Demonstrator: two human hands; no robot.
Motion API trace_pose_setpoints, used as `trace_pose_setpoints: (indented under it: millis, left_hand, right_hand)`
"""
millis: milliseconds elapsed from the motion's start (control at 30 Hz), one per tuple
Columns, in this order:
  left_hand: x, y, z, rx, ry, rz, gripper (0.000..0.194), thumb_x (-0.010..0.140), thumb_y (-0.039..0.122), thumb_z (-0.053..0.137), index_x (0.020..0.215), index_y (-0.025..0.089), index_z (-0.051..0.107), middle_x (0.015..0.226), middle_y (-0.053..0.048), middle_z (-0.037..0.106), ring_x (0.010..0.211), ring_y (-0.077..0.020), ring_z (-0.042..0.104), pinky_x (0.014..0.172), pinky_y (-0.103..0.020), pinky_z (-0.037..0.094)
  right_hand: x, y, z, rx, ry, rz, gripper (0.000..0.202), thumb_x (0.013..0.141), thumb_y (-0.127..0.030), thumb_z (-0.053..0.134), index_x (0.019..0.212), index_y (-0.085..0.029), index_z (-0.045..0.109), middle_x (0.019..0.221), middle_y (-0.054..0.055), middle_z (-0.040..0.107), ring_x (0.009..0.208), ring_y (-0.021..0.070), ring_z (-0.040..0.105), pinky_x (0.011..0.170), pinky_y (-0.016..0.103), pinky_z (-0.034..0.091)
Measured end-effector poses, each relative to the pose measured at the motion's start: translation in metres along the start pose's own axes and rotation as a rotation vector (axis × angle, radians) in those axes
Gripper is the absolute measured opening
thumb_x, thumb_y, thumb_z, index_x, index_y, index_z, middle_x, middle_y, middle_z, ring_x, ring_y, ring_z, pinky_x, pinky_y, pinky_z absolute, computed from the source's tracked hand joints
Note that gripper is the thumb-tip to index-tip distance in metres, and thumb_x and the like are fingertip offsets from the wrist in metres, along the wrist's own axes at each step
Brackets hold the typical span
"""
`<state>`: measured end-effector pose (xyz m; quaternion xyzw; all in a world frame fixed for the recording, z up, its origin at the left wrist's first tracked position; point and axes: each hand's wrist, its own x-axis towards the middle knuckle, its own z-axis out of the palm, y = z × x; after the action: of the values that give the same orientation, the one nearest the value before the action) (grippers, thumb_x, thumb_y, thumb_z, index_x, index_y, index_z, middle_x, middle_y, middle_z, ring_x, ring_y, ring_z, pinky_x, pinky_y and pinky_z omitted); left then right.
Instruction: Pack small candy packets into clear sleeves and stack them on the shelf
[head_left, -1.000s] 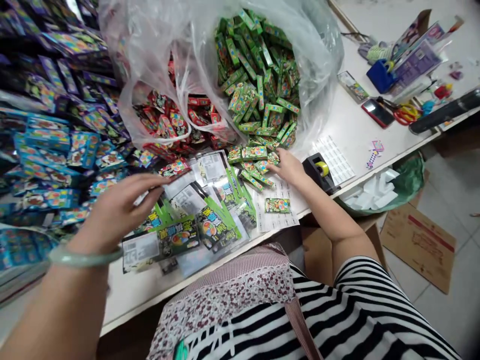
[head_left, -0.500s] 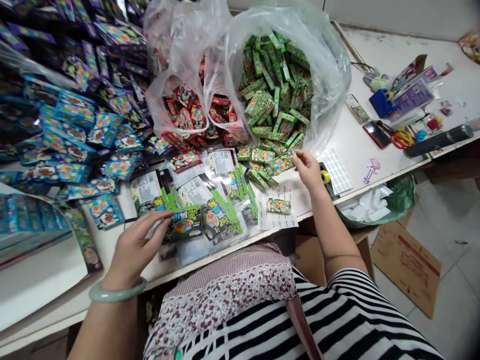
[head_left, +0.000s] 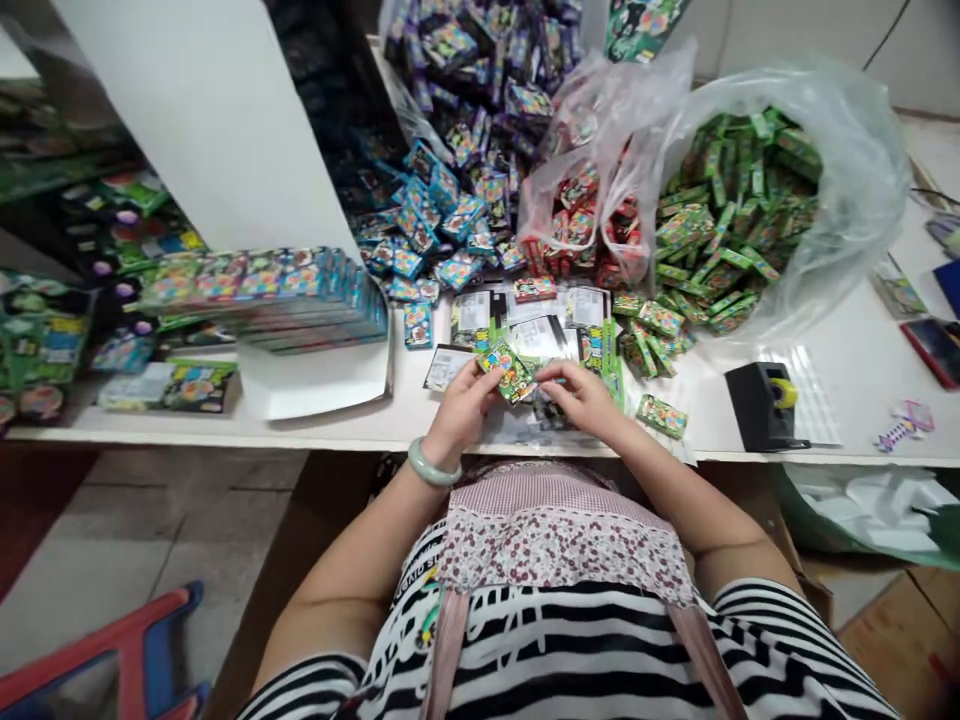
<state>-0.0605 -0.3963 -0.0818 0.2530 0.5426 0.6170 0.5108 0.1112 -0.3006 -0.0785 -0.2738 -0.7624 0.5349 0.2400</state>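
Observation:
My left hand (head_left: 463, 408), with a pale bangle at the wrist, grips a small green printed packet (head_left: 507, 372) by its left side. Close to the packet's right end, my right hand (head_left: 581, 396) has its fingers pinched together; whether they hold anything is too small to tell. Under and behind both hands lie flat black-and-green packages (head_left: 592, 340) in clear plastic. A green box (head_left: 661, 416) rests on a paper sheet right of my right hand. Small green boxes (head_left: 660, 318) spill from a clear bag (head_left: 855, 180) at the back right.
Red boxes (head_left: 534, 289) and blue boxes (head_left: 418, 325) lie behind the packages, with purple boxes (head_left: 487, 40) further back. A display carton (head_left: 315, 388) holds rows of boxes at left. A black tape dispenser (head_left: 759, 405) stands at right. A red-and-blue stool (head_left: 135, 650) is at lower left.
The view has swung left. My hands have come together, and my left hand now holds a green packet. My right hand has left the pile of green boxes.

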Motion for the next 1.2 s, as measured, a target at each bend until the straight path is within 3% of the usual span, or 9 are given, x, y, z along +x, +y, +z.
trace_pose_setpoints:
  millis: [133,233,333,433,533,633,867,1100,1200]
  left_hand:
    - [-0.018,0.002,-0.023,0.064,-0.126,-0.047,0.045,0.073,0.047,0.080,0.106,0.020,0.064,0.094,-0.003,0.068,0.077,-0.0150,0.063,0.062,-0.024,0.050]
    - [-0.024,-0.003,-0.033,0.168,-0.241,-0.036,0.045,0.080,0.052,0.073,0.110,0.020,0.062,0.085,-0.002,0.065,0.070,-0.0138,0.062,0.062,-0.025,0.052]
    - [-0.013,-0.001,-0.048,0.435,-0.243,0.149,0.057,0.083,0.052,0.070,0.128,0.022,0.053,0.102,-0.007,0.067,0.090,-0.0204,0.067,0.082,-0.037,0.057]
    - [0.012,0.005,-0.060,0.921,-0.304,0.374,0.078,0.075,0.042,0.079,0.142,0.022,0.044,0.145,-0.015,0.052,0.137,-0.0331,0.047,0.116,-0.053,0.036]
    - [0.039,0.010,-0.058,1.294,-0.538,0.363,0.094,0.072,0.038,0.081,0.151,0.021,0.034,0.164,-0.016,0.028,0.154,-0.0398,0.015,0.125,-0.060,0.013]
    - [0.056,0.013,-0.052,1.479,-0.618,0.299,0.103,0.071,0.041,0.081,0.154,0.017,0.027,0.163,-0.021,0.028,0.153,-0.0433,0.013,0.123,-0.064,0.011]
    - [0.050,0.037,-0.058,1.414,-0.438,0.539,0.097,0.075,0.054,0.075,0.152,0.019,0.028,0.142,-0.018,0.045,0.134,-0.0372,0.044,0.117,-0.056,0.034]
    - [0.037,0.037,-0.057,1.355,-0.417,0.576,0.101,0.073,0.058,0.077,0.152,0.020,0.028,0.137,-0.018,0.046,0.129,-0.0375,0.049,0.110,-0.054,0.044]
    - [0.036,0.036,-0.058,1.313,-0.402,0.577,0.100,0.072,0.059,0.077,0.151,0.022,0.029,0.136,-0.016,0.046,0.128,-0.0369,0.049,0.110,-0.056,0.044]
  right_hand:
    - [0.008,-0.028,-0.006,-0.531,-0.313,-0.300,0.084,0.075,-0.044,0.082,0.147,-0.032,0.042,0.160,0.011,0.034,0.151,0.0355,0.026,0.119,0.058,0.034]
    - [0.009,-0.037,-0.013,-0.654,-0.494,-0.342,0.088,0.075,-0.036,0.081,0.152,-0.035,0.038,0.157,0.010,0.039,0.146,0.0340,0.035,0.117,0.054,0.037]
    - [0.003,-0.030,-0.033,-0.624,-0.375,-0.286,0.084,0.076,-0.048,0.079,0.149,-0.031,0.043,0.148,0.013,0.048,0.138,0.0346,0.045,0.114,0.055,0.040]
    - [-0.005,-0.015,-0.060,-0.573,-0.158,-0.178,0.076,0.078,-0.061,0.072,0.142,-0.026,0.050,0.140,0.016,0.052,0.137,0.0362,0.045,0.114,0.058,0.038]
    - [-0.012,0.002,-0.072,-0.513,-0.087,-0.133,0.063,0.082,-0.061,0.068,0.133,-0.025,0.056,0.139,0.016,0.053,0.137,0.0350,0.046,0.114,0.058,0.037]
    - [-0.015,0.015,-0.068,-0.464,-0.082,-0.154,0.060,0.079,-0.062,0.071,0.127,-0.027,0.059,0.141,0.013,0.052,0.137,0.0346,0.046,0.114,0.059,0.036]
    - [0.003,0.009,-0.061,-0.347,0.037,-0.351,0.067,0.082,-0.062,0.069,0.138,-0.030,0.052,0.148,0.013,0.044,0.139,0.0320,0.042,0.114,0.054,0.038]
    - [0.023,-0.019,-0.054,-0.368,-0.346,-0.537,0.068,0.084,-0.062,0.064,0.142,-0.031,0.049,0.150,0.010,0.047,0.139,0.0291,0.045,0.117,0.052,0.033]
    - [0.022,-0.017,-0.055,-0.465,-0.386,-0.550,0.065,0.085,-0.059,0.066,0.141,-0.028,0.051,0.150,0.012,0.048,0.138,0.0294,0.046,0.119,0.055,0.028]
